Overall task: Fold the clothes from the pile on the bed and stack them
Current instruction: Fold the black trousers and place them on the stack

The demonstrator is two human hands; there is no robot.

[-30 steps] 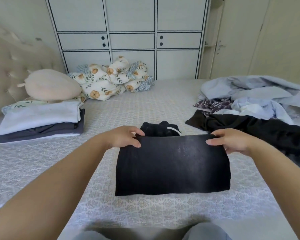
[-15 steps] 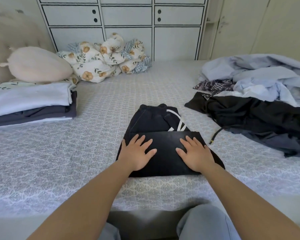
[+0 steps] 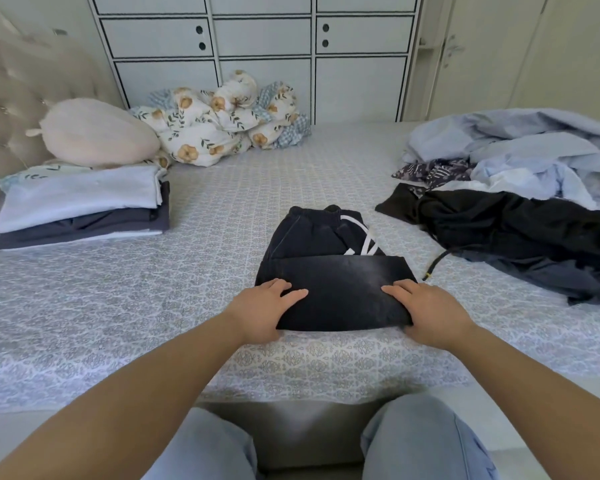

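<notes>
1. A pair of dark drawstring trousers [image 3: 329, 271] is lying folded on the bed [image 3: 222, 209], near the front edge and straight ahead of the person, with the elastic waistband and white drawcord at the far end.
2. The left hand [image 3: 262, 311] is resting on the near left corner of the folded trousers, fingers fairly straight and spread over the cloth, the heel of the hand hanging past the fabric edge onto the patterned bedspread.
3. The right hand [image 3: 430, 311] is lying on the near right corner in the same way, fingers extended across the cloth; whether the thumb is tucking under the edge cannot be told.
4. A stack of folded clothes [image 3: 80, 206] is sitting at the left of the bed, well apart from the trousers, with a pale top layer over dark grey ones.
5. A cream plush pillow [image 3: 97, 133] is leaning just behind that stack, against the tufted headboard [image 3: 21, 84].
6. A bunched floral quilt [image 3: 222, 123] is lying at the far side of the bed, against the white wardrobe [image 3: 264, 46].
7. The unfolded pile of clothes [image 3: 520, 188] is spreading over the right side, pale blue garments on top and black ones nearest the trousers, a dark cord with a yellow tip [image 3: 433, 268] trailing just beside the right hand.
8. The person's knees in light blue trousers [image 3: 423, 441] are pressing close to the bed's front edge.
</notes>
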